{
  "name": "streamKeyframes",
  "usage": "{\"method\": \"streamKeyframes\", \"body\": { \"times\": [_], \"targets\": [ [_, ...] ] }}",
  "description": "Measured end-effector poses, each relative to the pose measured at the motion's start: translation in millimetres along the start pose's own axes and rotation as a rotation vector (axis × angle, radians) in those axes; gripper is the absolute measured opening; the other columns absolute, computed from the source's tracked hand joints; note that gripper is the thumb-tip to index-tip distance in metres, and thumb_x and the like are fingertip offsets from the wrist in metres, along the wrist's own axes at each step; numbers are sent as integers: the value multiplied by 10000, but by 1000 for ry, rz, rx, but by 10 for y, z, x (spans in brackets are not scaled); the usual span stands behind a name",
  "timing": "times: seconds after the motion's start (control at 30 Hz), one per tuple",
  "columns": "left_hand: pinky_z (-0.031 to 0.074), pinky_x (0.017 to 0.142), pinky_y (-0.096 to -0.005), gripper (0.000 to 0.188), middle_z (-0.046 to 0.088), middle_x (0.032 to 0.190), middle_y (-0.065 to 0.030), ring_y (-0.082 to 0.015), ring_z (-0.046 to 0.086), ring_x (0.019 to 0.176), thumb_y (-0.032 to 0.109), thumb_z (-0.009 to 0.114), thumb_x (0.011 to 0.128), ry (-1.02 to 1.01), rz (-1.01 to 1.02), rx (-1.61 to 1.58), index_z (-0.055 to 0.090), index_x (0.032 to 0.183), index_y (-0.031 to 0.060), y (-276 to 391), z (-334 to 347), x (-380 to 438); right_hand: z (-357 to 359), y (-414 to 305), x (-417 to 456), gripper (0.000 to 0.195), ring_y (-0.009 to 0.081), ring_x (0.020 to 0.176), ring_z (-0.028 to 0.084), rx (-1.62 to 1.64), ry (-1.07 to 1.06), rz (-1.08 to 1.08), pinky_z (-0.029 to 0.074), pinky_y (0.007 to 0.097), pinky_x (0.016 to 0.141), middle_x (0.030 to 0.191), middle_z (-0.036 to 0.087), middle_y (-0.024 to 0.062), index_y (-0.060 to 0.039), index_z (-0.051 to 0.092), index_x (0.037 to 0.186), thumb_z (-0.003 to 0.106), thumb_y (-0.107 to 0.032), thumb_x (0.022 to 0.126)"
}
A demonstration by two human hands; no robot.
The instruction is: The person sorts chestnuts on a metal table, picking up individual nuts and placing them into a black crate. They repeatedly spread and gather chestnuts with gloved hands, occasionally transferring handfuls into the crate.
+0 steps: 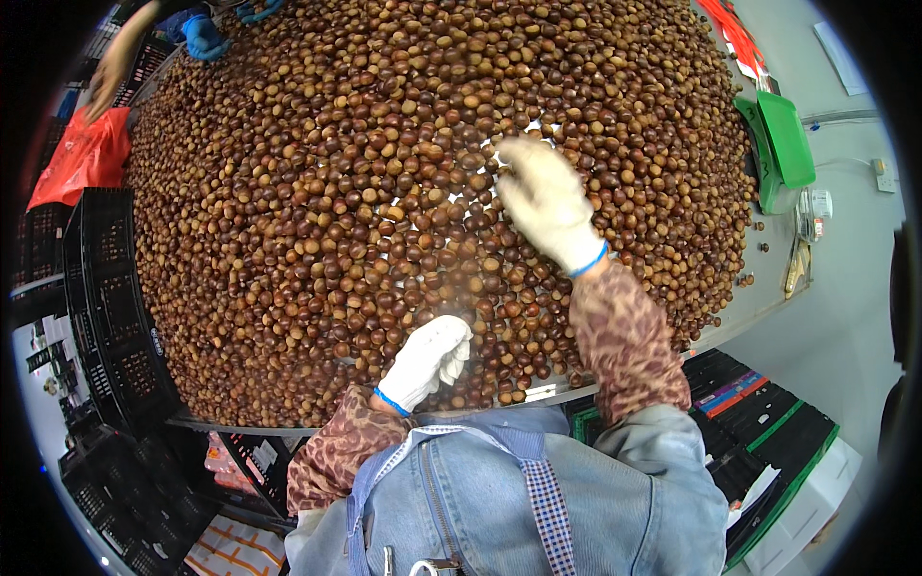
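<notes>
A thick spread of brown chestnuts (302, 216) covers the large metal table (763, 288) before me. My left hand (431, 360), in a white knit glove with a blue cuff, rests low over the nuts near the table's front edge. Its fingers curl down; whether they hold a nut is hidden. Farther out and to the right, my right hand (546, 201), in a similar glove, is over the nuts and blurred by motion. Its fingers point up and left, and their tips are too blurred to tell a grip. Small patches of white surface show between nuts around both hands.
Green plastic scoops (786, 140) and a brush (797, 269) lie at the right rim. Black crates (115, 288) stand left, near a red plastic bag (86, 155). More crates (763, 425) are below right. Another person's blue-gloved hand (204, 37) and a blurred bare arm (119, 61) are upper left.
</notes>
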State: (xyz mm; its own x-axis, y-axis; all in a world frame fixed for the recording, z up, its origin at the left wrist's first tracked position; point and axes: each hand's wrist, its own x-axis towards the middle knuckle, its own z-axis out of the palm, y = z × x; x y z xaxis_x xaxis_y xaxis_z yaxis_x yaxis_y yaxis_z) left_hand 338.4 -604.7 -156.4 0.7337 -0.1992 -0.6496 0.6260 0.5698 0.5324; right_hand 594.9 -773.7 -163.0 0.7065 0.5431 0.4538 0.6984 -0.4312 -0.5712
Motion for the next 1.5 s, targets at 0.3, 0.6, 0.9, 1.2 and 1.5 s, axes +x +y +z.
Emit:
{"method": "streamKeyframes", "body": {
  "times": [0.3,0.6,0.9,1.2,1.5],
  "targets": [
    [454,520,-225,266,670,814,-19,-87,586,610,279,584,1074,22,-2,-51,678,1111,33,-1,-51,98,33,1075,1353,572,277,1294,626,-417,-147,499,440,407,1137,1375,686,100,-164,596,1467,442,-503,1033],
    [441,499,-220,249,674,834,-13,-84,583,599,275,575,1074,-2,-45,-74,671,1122,51,4,-95,147,774,392,1070,463,241,1060,693,-347,-285,233,515,404,936,1189,716,74,-141,692,1284,475,-467,1038],
    [436,489,-217,247,662,834,-5,-85,588,602,280,564,1077,-17,-43,-64,663,1119,57,-45,-126,166,769,-475,212,573,312,1176,593,-166,-137,-71,401,490,1091,1266,613,156,-31,594,1354,696,-356,892],
    [448,496,-215,247,647,819,0,-85,580,598,293,573,1068,15,-95,-58,666,1118,69,12,-91,140,599,-858,-99,479,389,1300,545,11,-348,-165,404,498,1145,1388,602,199,-68,685,1271,721,-349,886],
    [466,503,-226,257,669,846,-24,-102,603,615,278,567,1065,-36,-78,-77,674,1121,51,4,-122,156,-46,520,717,266,280,1002,713,-213,-125,318,559,414,897,1048,763,105,-123,760,1159,634,-288,994]
  ]
}}
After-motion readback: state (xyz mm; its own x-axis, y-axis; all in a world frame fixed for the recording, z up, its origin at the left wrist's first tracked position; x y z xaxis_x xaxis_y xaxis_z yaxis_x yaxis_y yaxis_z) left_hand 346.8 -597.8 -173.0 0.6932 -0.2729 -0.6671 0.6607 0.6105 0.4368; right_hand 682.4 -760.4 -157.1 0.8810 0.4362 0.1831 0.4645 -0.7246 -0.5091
